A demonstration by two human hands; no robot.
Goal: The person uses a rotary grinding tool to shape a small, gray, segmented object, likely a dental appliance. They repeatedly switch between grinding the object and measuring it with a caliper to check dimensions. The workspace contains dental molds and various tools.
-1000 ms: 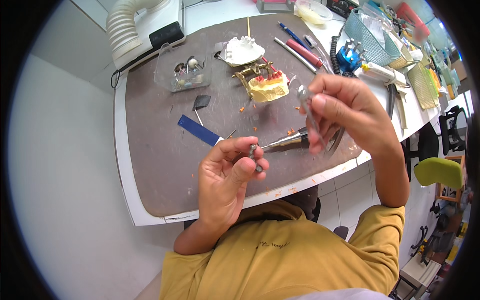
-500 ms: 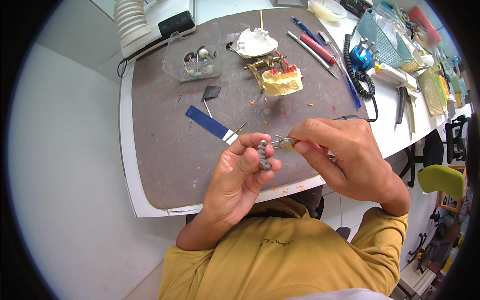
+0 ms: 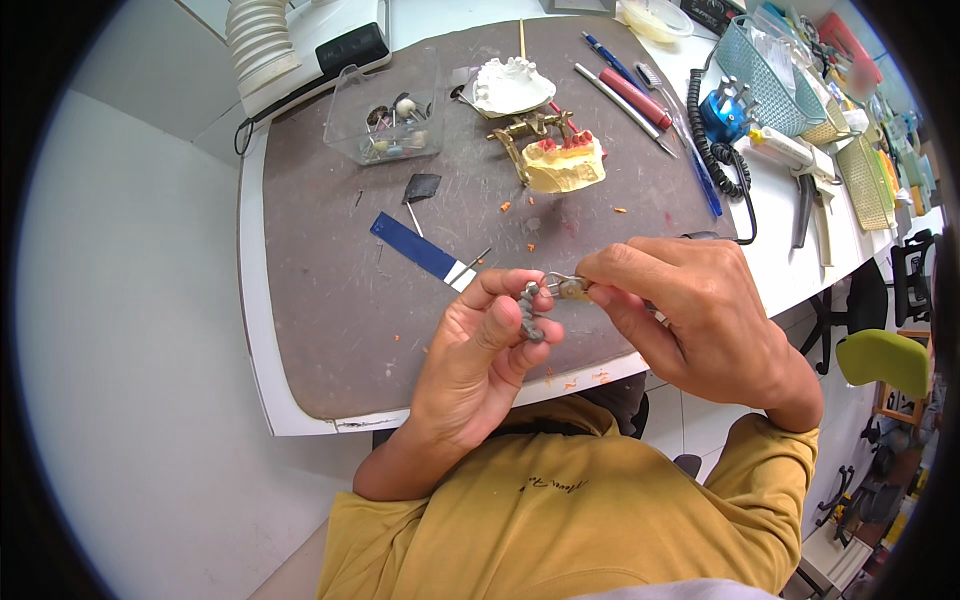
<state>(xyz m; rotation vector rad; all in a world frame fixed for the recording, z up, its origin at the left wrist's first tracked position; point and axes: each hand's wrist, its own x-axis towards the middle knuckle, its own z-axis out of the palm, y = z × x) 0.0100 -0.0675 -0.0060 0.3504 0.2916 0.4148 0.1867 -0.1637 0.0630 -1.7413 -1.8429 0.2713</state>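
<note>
Dental lab workbench. Brown mat (image 3: pixel 400 300) covers the white surface (image 3: pixel 790 270), scratched and dotted with orange wax crumbs. On the mat: a brass articulator with a yellow plaster model and pink gum wax (image 3: pixel 560 155), a white plaster cast (image 3: pixel 508 85) just behind it, and a clear box of burs (image 3: pixel 392 120) to its left. Ribbed suction hose (image 3: pixel 258 35) beyond the box. Coiled-cord handpiece holder (image 3: pixel 722 115) and mesh baskets (image 3: pixel 780 75) right of the articulator.

Camera position: head-worn, above the seated person.
Facing: steeply downward onto the brown-grey scuffed work mat (image 3: pixel 330 300) and white table (image 3: pixel 780 260).
Distance: close to the left hand (image 3: pixel 480 350) and right hand (image 3: pixel 690 310), centre frame.
Optics: fisheye; table edges bend near the dark rim.
Views: one only.
</note>
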